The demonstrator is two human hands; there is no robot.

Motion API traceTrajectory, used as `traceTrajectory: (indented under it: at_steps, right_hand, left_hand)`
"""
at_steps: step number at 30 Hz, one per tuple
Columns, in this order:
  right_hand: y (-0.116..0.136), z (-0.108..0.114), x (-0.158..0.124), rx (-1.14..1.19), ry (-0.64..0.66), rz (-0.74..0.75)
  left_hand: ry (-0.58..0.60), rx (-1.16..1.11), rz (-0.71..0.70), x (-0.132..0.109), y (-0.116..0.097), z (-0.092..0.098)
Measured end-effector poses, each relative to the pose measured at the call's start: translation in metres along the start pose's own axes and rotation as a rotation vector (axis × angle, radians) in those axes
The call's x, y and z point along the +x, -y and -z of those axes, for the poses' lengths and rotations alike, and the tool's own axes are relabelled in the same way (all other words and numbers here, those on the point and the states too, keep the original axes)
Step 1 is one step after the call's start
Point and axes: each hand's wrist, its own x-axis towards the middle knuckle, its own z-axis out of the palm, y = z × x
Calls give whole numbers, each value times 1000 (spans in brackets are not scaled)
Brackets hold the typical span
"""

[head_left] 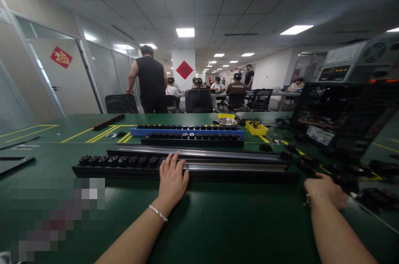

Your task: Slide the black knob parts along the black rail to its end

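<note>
My left hand [173, 177] lies across the nearest long black channel [237, 177], its fingers spread on the strip. Left of that hand, a row of small black parts [123, 161] sits in the channel; to its right, the bare metal inside shows. Over at the right, my right hand [327, 190] is beside a heap of loose black parts [339, 172]. Its fingers curl in, and whatever they hold is hidden. Just behind the near channel lies another channel [199, 152] with a bare metal inside.
Farther back are a blue strip [187, 132] and a black strip [193, 142], both carrying black parts. A metal bowl [227, 122] and a yellow tray [257, 129] sit behind. An open computer case [343, 110] stands at right. People and chairs are beyond the green table [237, 222].
</note>
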Motion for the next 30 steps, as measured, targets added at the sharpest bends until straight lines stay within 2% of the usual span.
traceTrajectory:
  at_steps: [3,7,10,16,19,21,26,28,30]
  right_hand:
    - [-1,-2,3,59,26,-82]
    - [-7,-5,19,59,71,67]
    - [-11,-7,32,66,58,86]
    - [-14,-9,36,137,-104,38]
    - [-11,-3,32,135,-190,83]
    - [-4,2,25,129,-201,202]
    - [32,3,-12,198,-122,670]
    - [45,1,-29,140,-51,894]
    - [53,-1,-41,45,-4,986]
  left_hand:
    - [4,65,106,1,6,-5]
    - [38,94,169,1,9,-11]
    - [31,104,191,1,9,-14]
    - [12,119,297,4,11,-14]
    - [31,121,299,4,11,-13]
    - [31,127,285,4,11,-13]
    - [30,124,267,5,10,-12]
    - [36,110,265,5,10,-12]
    - [40,100,259,6,11,-11]
